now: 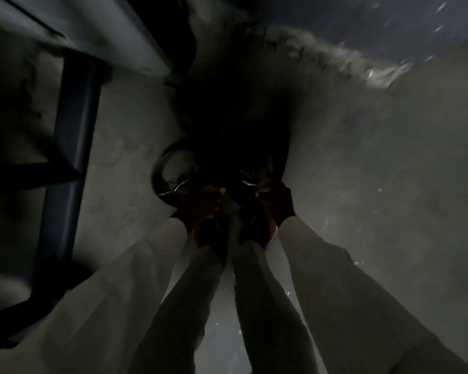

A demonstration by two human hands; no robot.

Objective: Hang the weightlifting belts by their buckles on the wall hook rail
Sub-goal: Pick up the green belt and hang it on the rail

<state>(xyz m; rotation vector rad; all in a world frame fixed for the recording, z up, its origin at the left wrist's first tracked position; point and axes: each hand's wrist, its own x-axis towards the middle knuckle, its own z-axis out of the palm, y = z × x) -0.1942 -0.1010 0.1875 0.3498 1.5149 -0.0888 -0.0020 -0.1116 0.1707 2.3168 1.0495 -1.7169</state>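
- Since both belts lie low on the grey concrete floor [362, 157] and the wall hook rail is out of shot, the likely step is the pick-up, with the carry and hang not yet done.
- Risk: if a belt is lifted by the strap and not the buckle, the coil could spring open and swing into the legs or the bench.
- Risk: the light is very dim, so a finger could catch in a buckle prong, or the grip could land on the wrong layer and slip.
- Risk: lifting two belts at once could tangle their straps, because they sit close together to the right of the bench.
- Black coiled weightlifting belt [157, 171]: a stiff, wide strap curled into a loop, right of the blue-legged grey-padded bench [73, 130]. Its silver metal buckle [173, 188] glints on the side nearest the person.
- Second dark weightlifting belt [280, 157]: farther right of the bench and mostly lost in shadow. Only a curved edge and a second bright buckle [250, 182] show.
- Left hand [203, 203]: it sits just beside the silver metal buckle. Cannot tell whether its fingers are closed on anything.
- Right hand [277, 203]: its fingers look curled around the buckle end of the second dark weightlifting belt, judged through the gloom.
- Pale sleeves [146, 265] and red-edged shoes [200, 236] sit under both hands.
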